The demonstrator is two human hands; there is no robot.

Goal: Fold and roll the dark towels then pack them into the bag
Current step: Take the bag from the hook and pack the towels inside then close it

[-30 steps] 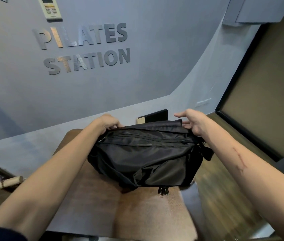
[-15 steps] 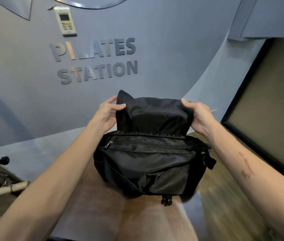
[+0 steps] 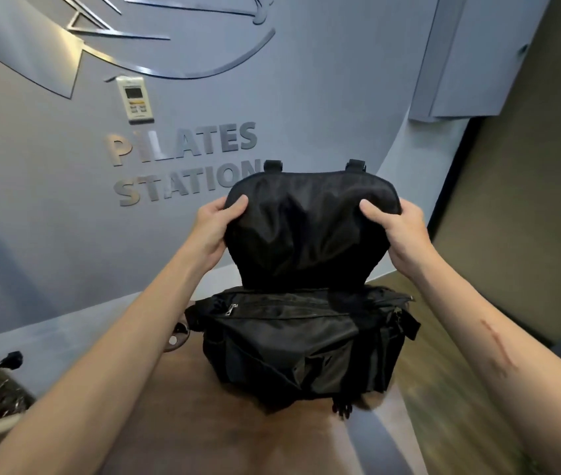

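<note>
**Flap up, bag unguarded — and no towels in sight**

The black bag (image 3: pixel 301 341) sits on a brown padded bench (image 3: pixel 176 423), close to its far end. Its flap (image 3: pixel 310 228) is lifted upright, pinched at both side edges: the left hand (image 3: pixel 215 231) grips the left edge with thumb in front, the right hand (image 3: pixel 397 234) does the same on the right. The hands are well apart, each clamped on the flap only; nothing steadies the body of the bag.

That is the main risk, as I judge it. Pulling the flap further back could drag or tip the soft bag toward the bench's far edge, since the fabric sags and gives no stiffness. A buckle (image 3: pixel 341 409) hangs below the front and might snag on the bench cover. The zip (image 3: pixel 231 308) along the top looks closed, so the main pocket may not yet be open for packing. The dark towels are not visible here — with both hands occupied, letting go to fetch them would likely let the flap fall shut.
</note>
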